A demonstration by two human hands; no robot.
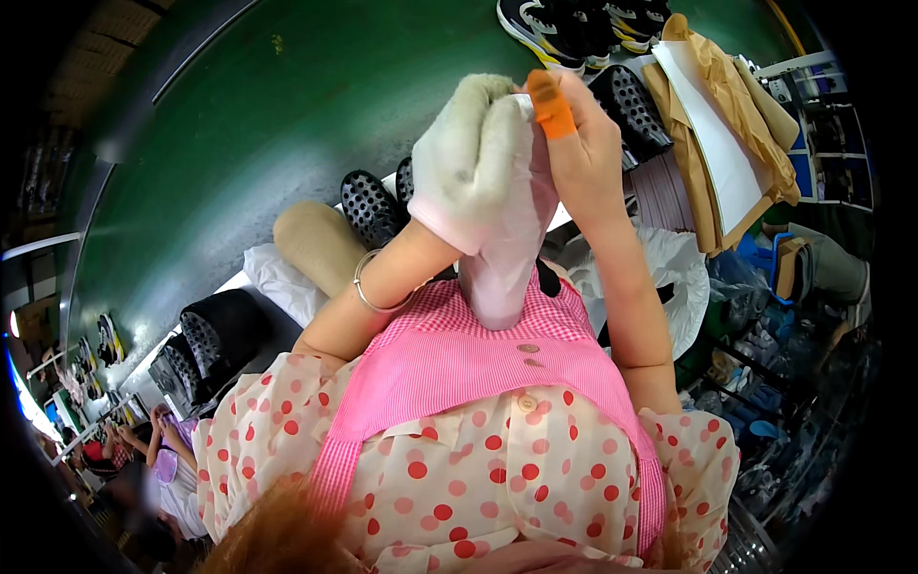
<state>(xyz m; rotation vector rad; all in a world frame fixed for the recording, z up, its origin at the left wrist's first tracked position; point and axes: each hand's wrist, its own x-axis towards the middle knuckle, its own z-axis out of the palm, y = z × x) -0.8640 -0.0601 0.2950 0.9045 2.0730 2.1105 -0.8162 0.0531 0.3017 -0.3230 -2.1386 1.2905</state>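
Note:
In front of my chest both hands hold a pale pinkish, foot-shaped form [497, 287], like a shoe last in a thin covering. Its rounded toe points down toward my pink apron. My left hand [473, 153], in an off-white glove, is wrapped round its upper part. An orange finger cot covers the thumb of my right hand [583, 153], which is otherwise bare. That hand pinches the top end, close beside the left fingers. A small white edge [524, 103] shows between the hands; the rest of the grip is hidden.
Beyond my hands runs a green work surface [258, 124]. Black shoe parts with round dots [371, 206] stand along its near edge. Finished black sneakers [550, 33] sit at the top. Brown paper and white sheets [722, 143] lie right, above a white plastic bag [669, 282]. People work far left.

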